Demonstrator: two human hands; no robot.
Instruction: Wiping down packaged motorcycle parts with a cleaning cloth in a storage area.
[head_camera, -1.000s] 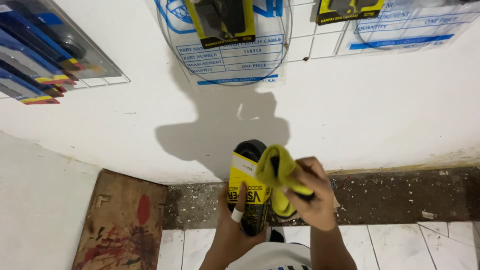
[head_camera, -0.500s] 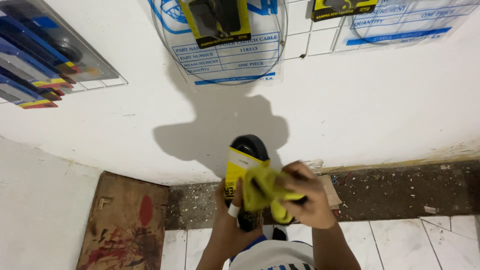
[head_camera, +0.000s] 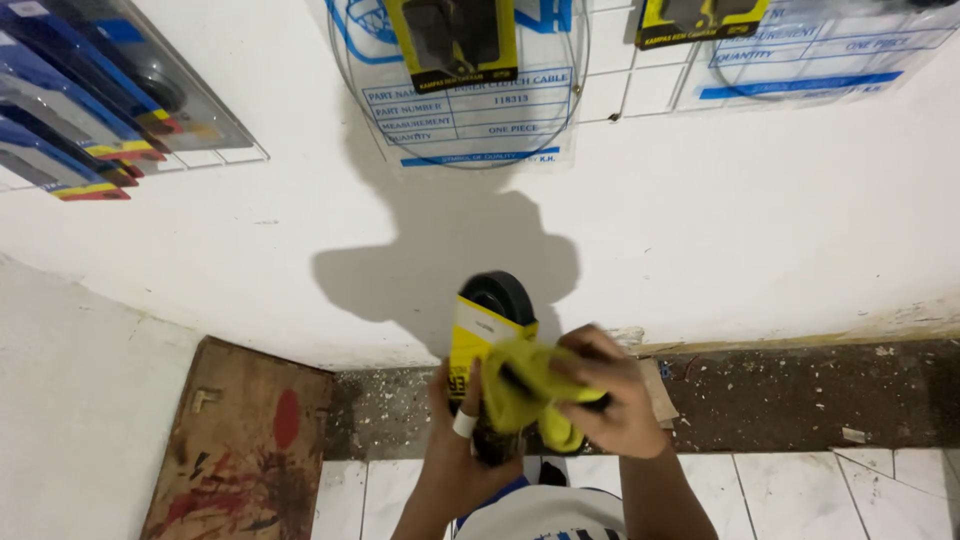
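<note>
My left hand (head_camera: 462, 428) grips a black rubber belt in a yellow cardboard sleeve (head_camera: 482, 335), held upright in front of me; a white bandage wraps one finger. My right hand (head_camera: 606, 392) clutches a crumpled yellow cloth (head_camera: 520, 383) and presses it against the sleeve's right side. Both hands sit low in the view, just above my white shirt. The lower part of the belt is hidden behind the cloth and my fingers.
A white wall faces me, hung with packaged parts: clear bags holding coiled cable (head_camera: 470, 80), and blue packs (head_camera: 80, 110) on a wire rack at upper left. A worn wooden board (head_camera: 240, 450) lies on the floor at left. Dirty concrete strip (head_camera: 800, 395) meets white tiles.
My right hand has brought the yellow cloth down from the top of the sleeve to its lower right side. The belt has stayed upright in my left hand.
</note>
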